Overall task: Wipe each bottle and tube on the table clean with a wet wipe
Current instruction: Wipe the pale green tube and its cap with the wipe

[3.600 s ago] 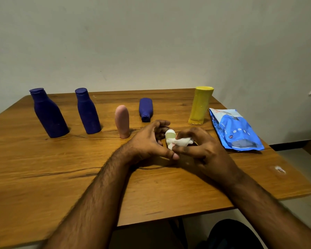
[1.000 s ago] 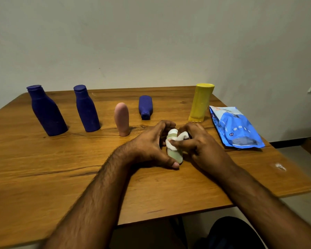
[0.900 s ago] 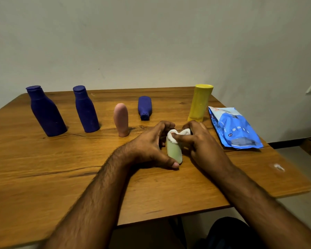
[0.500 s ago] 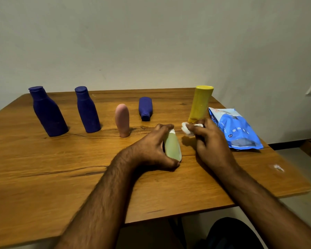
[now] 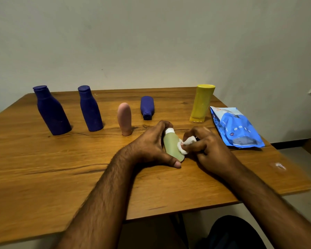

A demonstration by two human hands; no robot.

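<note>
Left hand [image 5: 151,146] grips green tube [image 5: 171,145]; right hand [image 5: 206,150] presses white wipe [image 5: 186,143] against it.

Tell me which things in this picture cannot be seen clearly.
- Green tube, head view: its far side is hidden by the left hand.
- Wet wipe: mostly covered by the right hand fingers.
- Blue wipes packet: print too small to read.
- Small white mark on the table: blurred, unidentifiable.

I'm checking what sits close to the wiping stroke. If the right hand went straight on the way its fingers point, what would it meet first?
The right hand would most likely meet the green tube first; its wet wipe seems to touch it already.
</note>
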